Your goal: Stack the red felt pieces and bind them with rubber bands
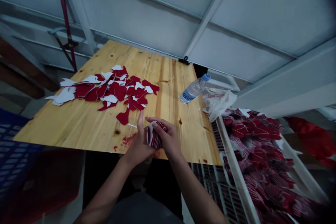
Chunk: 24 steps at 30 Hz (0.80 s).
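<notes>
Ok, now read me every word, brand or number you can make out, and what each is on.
"Ga...", large letters on the blue label of the water bottle; the letters after that are too blurred to be sure of.
Bottle cap: a mark, too small to read.
White plastic bag: faint reddish marks, too blurred to read.

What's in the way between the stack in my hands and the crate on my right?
Beyond the right hand around the stack, only the crate's near rim; the bottle and plastic bag sit farther back.
</notes>
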{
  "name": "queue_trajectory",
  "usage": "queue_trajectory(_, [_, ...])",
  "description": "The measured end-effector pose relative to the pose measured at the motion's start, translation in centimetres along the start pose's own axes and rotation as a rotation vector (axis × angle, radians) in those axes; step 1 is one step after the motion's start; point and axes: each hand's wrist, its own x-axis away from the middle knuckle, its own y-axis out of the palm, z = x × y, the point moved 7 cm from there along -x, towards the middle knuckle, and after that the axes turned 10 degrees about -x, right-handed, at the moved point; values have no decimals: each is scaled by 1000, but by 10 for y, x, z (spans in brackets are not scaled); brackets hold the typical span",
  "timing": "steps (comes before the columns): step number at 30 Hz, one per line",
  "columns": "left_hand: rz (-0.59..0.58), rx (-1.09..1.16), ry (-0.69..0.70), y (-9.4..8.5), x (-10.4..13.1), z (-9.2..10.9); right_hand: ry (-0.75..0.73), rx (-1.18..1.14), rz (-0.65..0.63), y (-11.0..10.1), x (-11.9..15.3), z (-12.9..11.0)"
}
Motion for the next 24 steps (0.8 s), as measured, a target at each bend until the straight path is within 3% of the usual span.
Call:
queue_trajectory(4, [-30,-98,39,-2,-3,2,-19,-85,47,-1,3,2])
queue_trajectory(8, [-44,-108,92,-1,-7,4,-131,-114,42,-1,7,0])
queue_trajectory(13, [26,-137,104,5,-5,3,-227,-91,109,-12,7,2])
queue_trajectory(16, [23,-148,74,9,-2,3,-204,-96,109,-17,5,6])
queue_trajectory(24, [-87,-277,-26,4,-5,0,-11,38,-105,-11,3,10])
